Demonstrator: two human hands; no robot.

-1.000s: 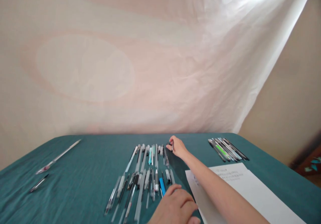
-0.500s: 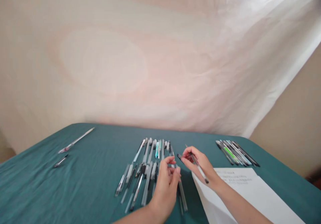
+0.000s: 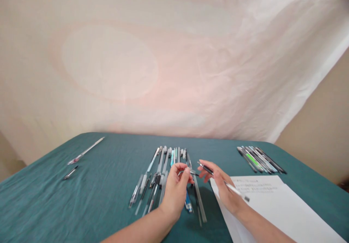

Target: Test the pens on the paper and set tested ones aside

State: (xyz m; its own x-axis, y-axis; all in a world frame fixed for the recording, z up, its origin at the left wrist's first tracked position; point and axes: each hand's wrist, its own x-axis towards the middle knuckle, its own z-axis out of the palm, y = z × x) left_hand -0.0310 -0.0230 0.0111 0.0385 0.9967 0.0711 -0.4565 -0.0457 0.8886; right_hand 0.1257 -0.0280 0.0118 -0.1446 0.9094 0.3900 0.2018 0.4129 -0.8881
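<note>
Pale draped cloth (image 3: 174, 61) fills the background; green-covered tabletop (image 3: 109, 199) below. White paper sheets (image 3: 283, 206), some writing near the top edge, lie at right. Middle: loose pens (image 3: 153, 159) in two rough rows, mostly clear, grey and black, near rows partly hidden by the left grip (image 3: 176, 190). Right grip (image 3: 222, 188) is up beside it, near the paper's left edge. Far right, tight row of pens (image 3: 267, 158) incl. one green. Far left, long pale pen (image 3: 89, 148), shorter dark pen (image 3: 71, 173) just beside. Right grip closed on a pen (image 3: 234, 189) between thumb and fingers: thin end out toward left grip, white barrel back over the wrist. Left grip pinched on a small dark-tipped piece (image 3: 194, 173), too small to identify.
</note>
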